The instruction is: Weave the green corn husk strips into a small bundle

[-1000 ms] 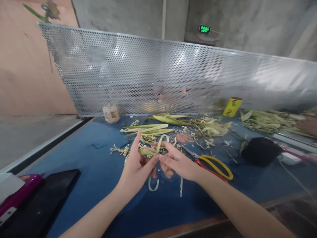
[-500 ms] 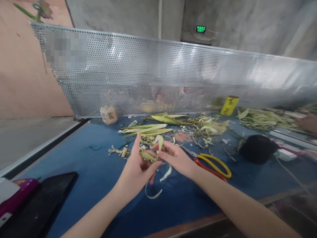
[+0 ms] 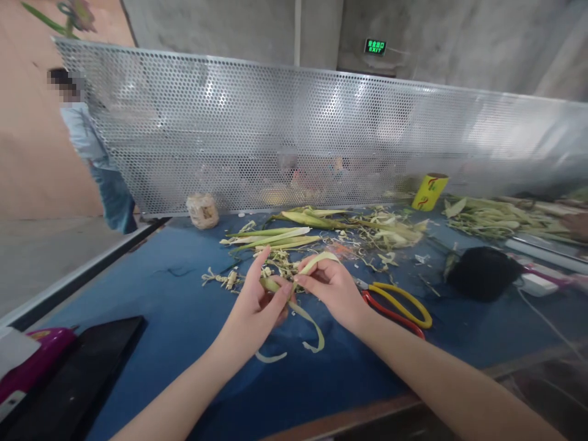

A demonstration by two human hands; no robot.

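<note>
Above the middle of the blue table (image 3: 179,312), my left hand (image 3: 257,303) is closed on a folded, pale green strip of corn husk. My right hand (image 3: 340,294) pinches a husk strip (image 3: 321,258) between thumb and fingers, close to the left fingertips. Its free end stands up over the right hand. Another loose end (image 3: 316,334) curls down below the hands. Just right of my right hand lie scissors (image 3: 407,303) with one yellow and one red handle. Behind my hands are husk scraps (image 3: 280,260) and several longer husks (image 3: 275,236). A small knotted husk piece (image 3: 225,278) lies to the left.
A perforated metal screen (image 3: 257,122) borders the table's back. Along it stand a wrapped roll (image 3: 203,211) and a yellow tube (image 3: 430,192). At right are a black bundle (image 3: 482,274) and a husk pile (image 3: 500,217); at left, a black tray (image 3: 101,349). A person (image 3: 98,153) is beyond the screen.
My right hand has drawn a little to the right, its strip now slanting over the fingers. The dangling end hangs longer. A person has appeared at the left behind the screen.
</note>
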